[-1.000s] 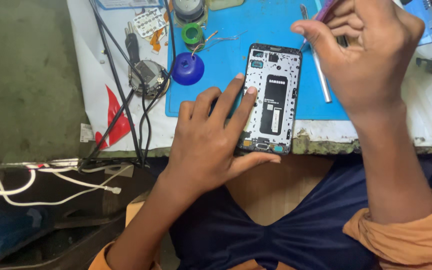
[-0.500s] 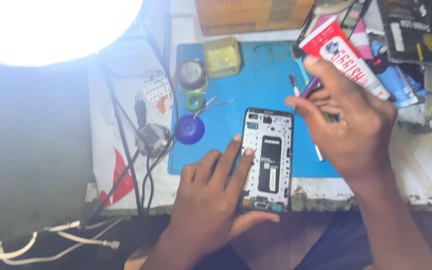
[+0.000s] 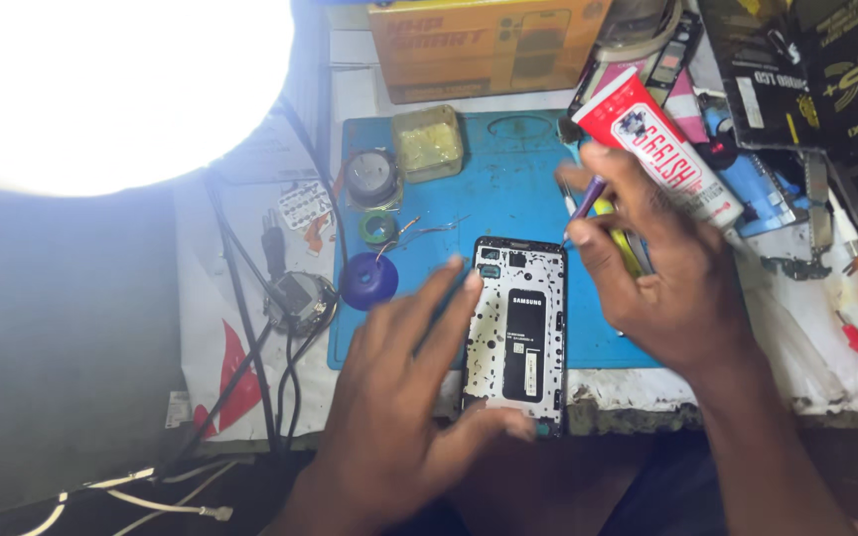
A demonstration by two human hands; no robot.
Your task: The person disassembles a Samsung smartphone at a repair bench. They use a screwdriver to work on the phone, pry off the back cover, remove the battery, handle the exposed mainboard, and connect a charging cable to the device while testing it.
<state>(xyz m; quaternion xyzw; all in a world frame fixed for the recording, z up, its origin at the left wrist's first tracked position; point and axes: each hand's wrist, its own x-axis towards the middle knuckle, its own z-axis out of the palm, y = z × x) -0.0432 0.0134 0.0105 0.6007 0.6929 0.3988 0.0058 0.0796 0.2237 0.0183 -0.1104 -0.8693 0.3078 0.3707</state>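
An opened phone (image 3: 516, 333) with its back cover off lies on a blue work mat (image 3: 508, 199) at the bench's front edge. My left hand (image 3: 404, 397) rests on its left side, fingers spread over the edge and thumb under the bottom corner. My right hand (image 3: 662, 273) hovers just right of the phone's top, pinching a thin purple-handled tool (image 3: 586, 199) whose tip points down toward the phone's upper right corner.
A red and white glue tube (image 3: 662, 149) lies behind my right hand. On the mat's left stand a blue round spool (image 3: 367, 280), a green ring (image 3: 379, 227), a round tin (image 3: 371, 177) and a yellowish sponge tray (image 3: 428, 142). An orange box (image 3: 484, 45) sits behind. Bright lamp glare (image 3: 101, 89) fills the upper left.
The view has tilted up, bringing the lamp and the bench's back into sight. My right hand came down closer to the phone's top; my left hand's fingers shifted on the phone.
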